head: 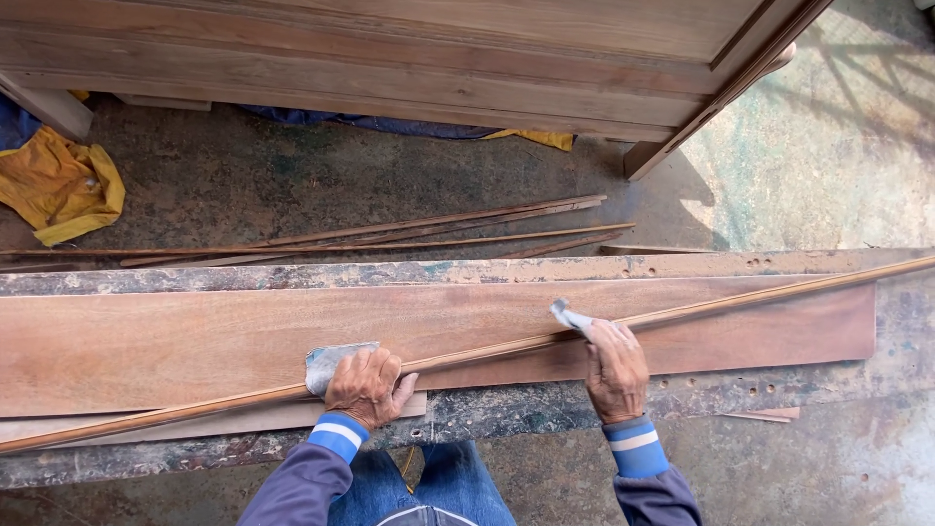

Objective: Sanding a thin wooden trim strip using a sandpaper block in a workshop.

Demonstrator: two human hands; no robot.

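At the near edge, the person's blue trousers (443, 482) show between two dark sleeves with blue cuffs banded in white. The left hand (366, 387) lies palm down on a folded grey sheet of sandpaper (331, 362), fingers curled over it, and presses it against the thin wooden strip (506, 344); the thumb points right along the strip. The right hand (614, 368) is closed on a second grey scrap of sandpaper (568, 317), whose free end sticks out to the far left of the knuckles, and it bears on the same strip to the right of the left hand. The strip runs at a shallow diagonal from the near left to the far right, lying across a wide reddish board (195, 341) that rests flat on the workbench (818, 380). The bench top is worn, stained and drilled with small holes. A paler thin board (243, 421) lies under the wide board near the left hand. Beyond the bench, a bundle of thin offcut strips (390, 239) lies on the concrete floor (838, 166). At the far left is a crumpled yellow cloth (60, 185). Farthest off stands a large wooden panel frame (390, 58).
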